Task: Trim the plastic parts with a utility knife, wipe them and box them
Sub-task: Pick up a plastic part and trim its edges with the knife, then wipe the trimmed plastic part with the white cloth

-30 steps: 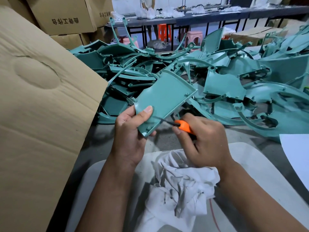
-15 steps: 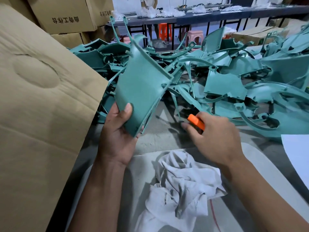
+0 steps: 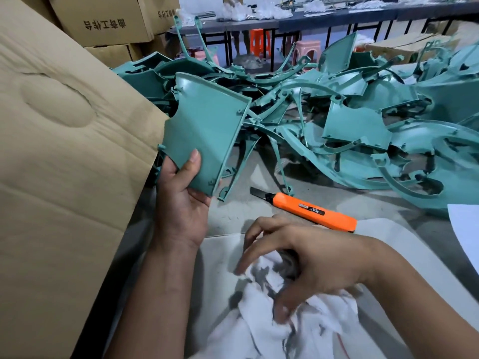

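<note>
The left hand [image 3: 181,203] gripped the trimmed plastic part [image 3: 204,130] by its lower edge, raised beside the cardboard flap [image 3: 64,151]. The utility knife [image 3: 311,209] lay released on the table, blade exposed. The right hand [image 3: 305,265], fingers loosely curled, hovered over the white rag [image 3: 305,332] at the near edge; whether it gripped was unclear. Wiping was judged next, requiring a firm hold on the rag.

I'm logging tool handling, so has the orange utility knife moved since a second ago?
Yes. The orange utility knife has left the right hand and now lies on the grey table, in front of the teal parts pile, while that hand reaches the white rag.
</note>
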Available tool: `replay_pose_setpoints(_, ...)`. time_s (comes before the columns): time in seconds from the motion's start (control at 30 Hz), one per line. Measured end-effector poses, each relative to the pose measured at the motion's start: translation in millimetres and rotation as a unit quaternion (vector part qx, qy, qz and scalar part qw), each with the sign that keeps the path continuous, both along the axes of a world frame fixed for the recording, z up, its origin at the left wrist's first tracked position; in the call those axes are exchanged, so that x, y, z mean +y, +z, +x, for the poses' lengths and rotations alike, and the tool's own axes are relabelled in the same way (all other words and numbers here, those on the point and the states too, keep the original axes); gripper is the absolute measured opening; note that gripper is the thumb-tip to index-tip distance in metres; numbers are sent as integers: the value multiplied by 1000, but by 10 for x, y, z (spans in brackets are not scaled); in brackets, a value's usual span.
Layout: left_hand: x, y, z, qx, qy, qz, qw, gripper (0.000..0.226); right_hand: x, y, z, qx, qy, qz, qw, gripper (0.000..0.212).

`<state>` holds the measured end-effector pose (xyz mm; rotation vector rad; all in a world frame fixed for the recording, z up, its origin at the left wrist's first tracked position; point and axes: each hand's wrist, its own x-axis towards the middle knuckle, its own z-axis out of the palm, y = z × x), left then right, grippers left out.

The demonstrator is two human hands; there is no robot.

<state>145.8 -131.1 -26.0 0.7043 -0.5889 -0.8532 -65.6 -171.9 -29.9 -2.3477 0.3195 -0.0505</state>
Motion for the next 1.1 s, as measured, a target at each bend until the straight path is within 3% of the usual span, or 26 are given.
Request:
replay_pose_setpoints(0.1, -23, -27, 1, -32, -1, -10, 999, 42, -8, -54, -1, -36, -41, -23, 998, 22)
replay_pose_setpoints(0.17, -34, -24, -31, -40, 2, -12, 999, 45, -49, -54, -11, -69, -127, 4, 990, 17)
replay_pose_setpoints(0.23, -36, -20, -83, -42, -6, -19, 999, 45, -113, -43, -11, -174, -243, 66, 952, 16)
replay_pose_setpoints(0.27, -34, -23, -117, -45, -9, -14, 999, 44, -134, -34, -1, -243, -309, 106, 913, 15)
replay_pose_setpoints(0.33, -46, -38, -231, -63, -7, 12, 998, 39, -149, -32, 26, -367, -402, 289, 787, 16)
replay_pose_setpoints(0.4, -74, -63, -385, -102, -1, 30, 994, 35, -128, -20, 77, -435, -382, 487, 653, 18)
replay_pose_setpoints(0.47, -105, -98, -526, -128, -5, 23, 992, 36, -97, 6, 103, -457, -333, 576, 590, 8)
replay_pose_setpoints(0.53, -133, -125, -560, -114, 16, 21, 993, 34, -51, 21, 128, -462, -311, 570, 604, 13)
replay_pose_setpoints(0.63, -171, -173, -546, -87, 40, 12, 995, 37, 24, -42, 223, -459, -303, 444, 707, 37)
replay_pose_setpoints(0.7, -157, -177, -589, -87, 39, 9, 995, 38, 74, -111, 302, -451, -324, 368, 746, 57)
replay_pose_setpoints(0.73, -150, -176, -621, -96, 40, 7, 995, 36, 69, -143, 326, -453, -341, 338, 751, 52)
replay_pose_setpoints(0.83, -160, -194, -691, -135, 21, -11, 991, 32, 9, -155, 291, -456, -389, 254, 760, 11)
replay_pose_setpoints(1.1, -177, -63, -525, -269, -35, -32, 962, 31, -53, -114, 184, -445, -421, 242, 753, 15)
